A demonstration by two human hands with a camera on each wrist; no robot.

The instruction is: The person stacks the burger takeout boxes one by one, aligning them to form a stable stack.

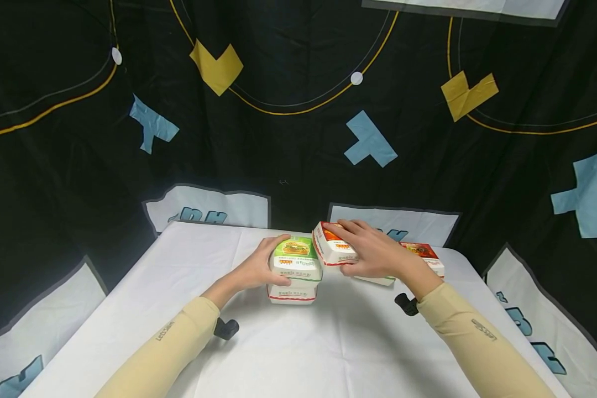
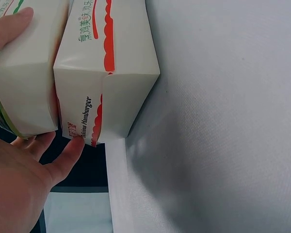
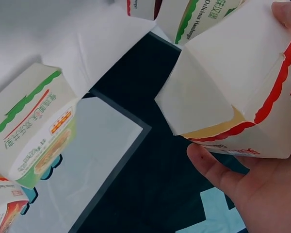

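My left hand [image 1: 252, 270] grips a green-topped burger box [image 1: 296, 260], thumb on the near side. That box sits on a red-trimmed burger box [image 1: 292, 294]; in the left wrist view a fingertip touches this lower box [image 2: 123, 43]. Just to the right, my right hand [image 1: 375, 254] holds a red-topped burger box [image 1: 330, 246] by its sides. The right wrist view shows this held box [image 3: 233, 77] tilted and raised off the table. Behind the right hand, another green-trimmed box [image 3: 31, 121] is mostly hidden in the head view, near a red-topped box [image 1: 425, 257].
A white cloth covers the table [image 1: 278, 354]. Beyond its far edge hangs a black curtain [image 1: 288, 166] with yellow and blue patches. Dark wrist camera mounts [image 1: 226, 329] stick out below both wrists.
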